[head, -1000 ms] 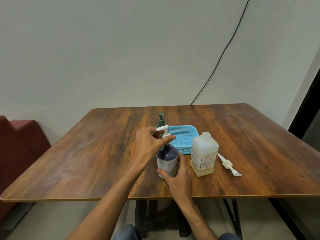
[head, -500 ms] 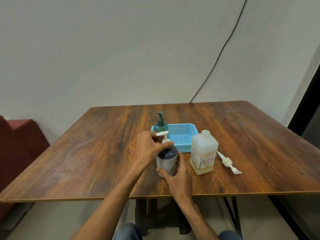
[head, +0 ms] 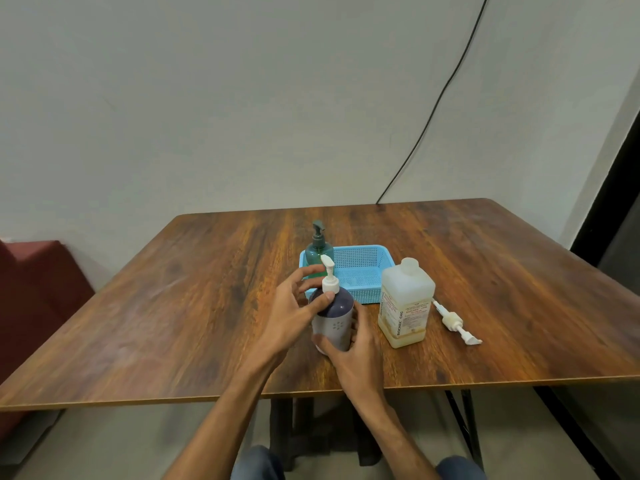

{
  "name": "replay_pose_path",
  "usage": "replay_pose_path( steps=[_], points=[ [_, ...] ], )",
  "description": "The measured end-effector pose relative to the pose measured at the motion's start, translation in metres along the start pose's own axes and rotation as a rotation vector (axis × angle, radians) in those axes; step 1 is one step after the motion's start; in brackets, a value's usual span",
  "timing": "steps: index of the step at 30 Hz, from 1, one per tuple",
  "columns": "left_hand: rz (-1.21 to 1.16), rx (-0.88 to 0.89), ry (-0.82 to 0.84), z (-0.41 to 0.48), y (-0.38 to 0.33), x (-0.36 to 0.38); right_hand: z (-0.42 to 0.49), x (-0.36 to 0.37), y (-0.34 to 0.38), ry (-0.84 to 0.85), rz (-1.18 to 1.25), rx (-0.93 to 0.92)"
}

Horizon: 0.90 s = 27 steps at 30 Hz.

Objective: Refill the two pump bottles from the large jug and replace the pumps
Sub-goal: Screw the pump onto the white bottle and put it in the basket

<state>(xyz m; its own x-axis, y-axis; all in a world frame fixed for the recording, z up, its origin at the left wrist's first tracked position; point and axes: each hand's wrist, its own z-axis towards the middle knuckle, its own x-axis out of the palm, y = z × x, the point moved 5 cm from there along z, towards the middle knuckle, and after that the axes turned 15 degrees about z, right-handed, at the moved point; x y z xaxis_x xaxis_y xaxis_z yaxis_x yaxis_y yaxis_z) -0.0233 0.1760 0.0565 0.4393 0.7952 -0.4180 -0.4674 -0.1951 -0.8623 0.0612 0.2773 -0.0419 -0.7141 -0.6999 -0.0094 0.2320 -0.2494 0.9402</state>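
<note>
A purple and white pump bottle [head: 334, 317] stands near the table's front edge with its white pump [head: 329, 277] seated in the neck. My right hand [head: 353, 351] grips the bottle's lower body from the near side. My left hand [head: 294, 306] is at the pump collar, thumb against it, fingers loosely spread behind it. A green pump bottle [head: 319, 249] stands in the blue basket [head: 367, 268]. The large translucent jug [head: 406, 304], capped, stands to the right. A loose white pump [head: 455, 322] lies on the table right of the jug.
The wooden table [head: 207, 306] has its front edge just below my hands. A black cable [head: 436, 109] runs down the wall to the table's back edge. A red seat [head: 31, 292] sits at the left.
The pump head has turned from pointing left to pointing away. My left hand's fingers have loosened off the pump's top and now sit at the collar. The green bottle has come into sight.
</note>
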Motion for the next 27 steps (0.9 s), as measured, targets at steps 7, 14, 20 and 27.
replay_pose_path(
  steps=[7,14,20,27],
  points=[
    [0.138,0.034,-0.265,0.003,0.001,0.005,0.001,0.001,0.000,-0.002,-0.009,-0.005],
    [0.150,0.108,-0.083,0.010,-0.002,0.000,0.001,0.001,0.003,-0.006,0.009,-0.019],
    [0.036,0.057,0.105,0.008,0.004,0.002,0.002,0.001,0.002,0.004,0.011,-0.006],
    [0.059,0.030,-0.316,-0.001,-0.003,0.007,0.002,0.000,0.002,0.010,0.018,-0.004]
  ],
)
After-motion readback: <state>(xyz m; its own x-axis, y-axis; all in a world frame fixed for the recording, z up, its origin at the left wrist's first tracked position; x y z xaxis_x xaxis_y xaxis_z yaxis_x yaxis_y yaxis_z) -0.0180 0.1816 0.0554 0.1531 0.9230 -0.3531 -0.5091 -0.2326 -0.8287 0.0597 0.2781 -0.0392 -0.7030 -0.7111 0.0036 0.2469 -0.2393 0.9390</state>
